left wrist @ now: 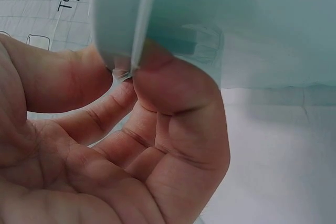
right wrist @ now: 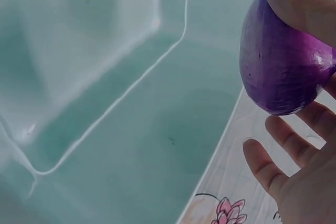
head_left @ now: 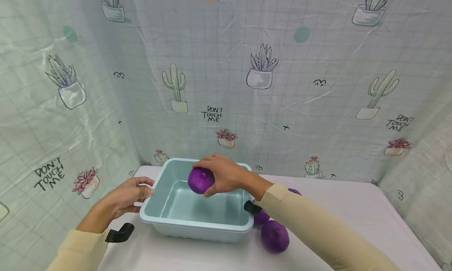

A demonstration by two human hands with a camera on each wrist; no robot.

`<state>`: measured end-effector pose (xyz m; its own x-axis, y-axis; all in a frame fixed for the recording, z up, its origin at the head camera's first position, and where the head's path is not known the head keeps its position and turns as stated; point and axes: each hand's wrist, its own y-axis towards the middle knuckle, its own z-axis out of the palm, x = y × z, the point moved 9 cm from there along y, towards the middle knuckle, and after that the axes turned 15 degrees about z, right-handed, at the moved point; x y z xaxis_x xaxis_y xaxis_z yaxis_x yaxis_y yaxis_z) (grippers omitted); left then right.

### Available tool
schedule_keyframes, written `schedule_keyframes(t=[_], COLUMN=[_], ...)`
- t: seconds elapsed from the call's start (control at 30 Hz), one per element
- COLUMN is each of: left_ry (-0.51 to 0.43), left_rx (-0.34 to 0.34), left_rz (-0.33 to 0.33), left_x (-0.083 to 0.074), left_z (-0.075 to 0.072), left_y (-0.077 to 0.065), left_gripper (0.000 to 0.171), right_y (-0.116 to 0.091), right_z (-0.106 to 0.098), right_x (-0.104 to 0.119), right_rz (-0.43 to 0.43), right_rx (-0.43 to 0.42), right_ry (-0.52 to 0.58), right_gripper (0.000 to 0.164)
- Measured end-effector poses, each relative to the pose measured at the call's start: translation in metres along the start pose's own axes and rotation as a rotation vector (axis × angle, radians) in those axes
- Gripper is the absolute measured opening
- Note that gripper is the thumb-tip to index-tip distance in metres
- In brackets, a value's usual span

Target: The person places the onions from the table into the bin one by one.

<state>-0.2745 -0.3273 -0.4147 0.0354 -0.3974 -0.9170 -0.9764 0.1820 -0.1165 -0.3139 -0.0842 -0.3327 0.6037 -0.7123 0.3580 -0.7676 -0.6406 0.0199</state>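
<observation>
A pale blue-green plastic basin [head_left: 197, 225] stands on the table. At its left side my left hand [head_left: 127, 196] pinches the rim; the left wrist view shows the thumb outside and a bent finger on the inner side of the basin wall [left wrist: 118, 19]. My right hand [head_left: 226, 175] holds a round purple onion [head_left: 200, 180] above the basin's inside, thumb on one side and fingers on the other. From the right wrist, the onion [right wrist: 283, 59] looks smooth and shiny, and the basin floor below is bare.
Several more purple onions, including the nearest onion [head_left: 274, 237], lie on the white table [head_left: 339, 212] just right of the basin, partly covered by the right forearm. A curtain [head_left: 226, 90] printed with cacti hangs behind and on both sides.
</observation>
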Motion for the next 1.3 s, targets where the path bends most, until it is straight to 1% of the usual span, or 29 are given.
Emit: schedule_keyframes(t=[0.27, 0.43, 0.6, 0.7, 0.87, 1.07, 1.3], left_ry=[0.021, 0.024, 0.02, 0.016, 0.011, 0.016, 0.032], left_rx=[-0.011, -0.016, -0.019, -0.021, -0.022, -0.024, -0.029], left_rz=[-0.005, -0.006, -0.007, -0.008, -0.006, -0.008, -0.014], left_x=[0.0, -0.001, -0.001, -0.001, 0.0, 0.0, -0.002], left_z=[0.001, 0.001, 0.001, 0.001, 0.001, 0.0, -0.001], left_y=[0.001, 0.0, -0.001, -0.002, -0.002, -0.001, -0.002], left_gripper=[0.041, 0.041, 0.041, 0.041, 0.041, 0.041, 0.042], right_y=[0.013, 0.02, 0.026, 0.028, 0.032, 0.038, 0.045], right_z=[0.009, 0.019, 0.031, 0.037, 0.044, 0.048, 0.051], right_x=[0.003, 0.004, 0.007, 0.009, 0.01, 0.01, 0.008], right_rz=[0.011, 0.008, 0.004, 0.008, 0.005, 0.006, 0.025], right_rx=[0.004, 0.022, 0.068, 0.086, 0.081, 0.059, 0.056], right_ry=[-0.016, -0.016, 0.026, 0.056, 0.028, -0.028, -0.047], right_gripper=[0.085, 0.084, 0.078, 0.078, 0.08, 0.082, 0.083])
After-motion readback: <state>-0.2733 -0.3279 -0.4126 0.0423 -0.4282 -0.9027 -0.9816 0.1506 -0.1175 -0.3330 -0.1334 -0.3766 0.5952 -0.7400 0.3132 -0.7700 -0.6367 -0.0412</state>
